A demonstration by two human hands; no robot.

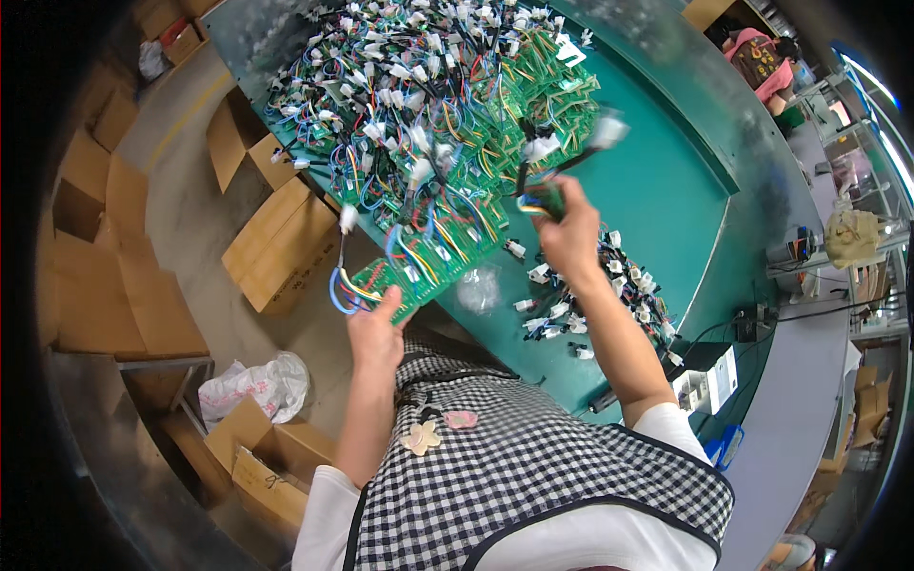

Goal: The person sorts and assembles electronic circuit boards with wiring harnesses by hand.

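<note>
My left hand (pixel 377 331) is closed on the near end of a long green circuit board panel (pixel 446 255), thumb on top. Coloured wires and white plug connectors hang off the panel, which is tilted over the table's near edge. My right hand (pixel 571 231) pinches a small green circuit board (pixel 545 200) with wires attached. A white connector (pixel 609 130) on a black cable swings beyond it, smeared by motion. Past both hands lies a big heap of wired circuit boards (pixel 400 105). Under my right forearm is a smaller pile of black cables with white connectors (pixel 624 285).
The green table (pixel 657 190) has a raised rim on its right. A clear plastic bag (pixel 478 289) lies at its near edge. Cardboard boxes (pixel 281 243) and a white sack (pixel 255 388) stand on the floor at left. A person (pixel 762 62) sits at far right, near shelves.
</note>
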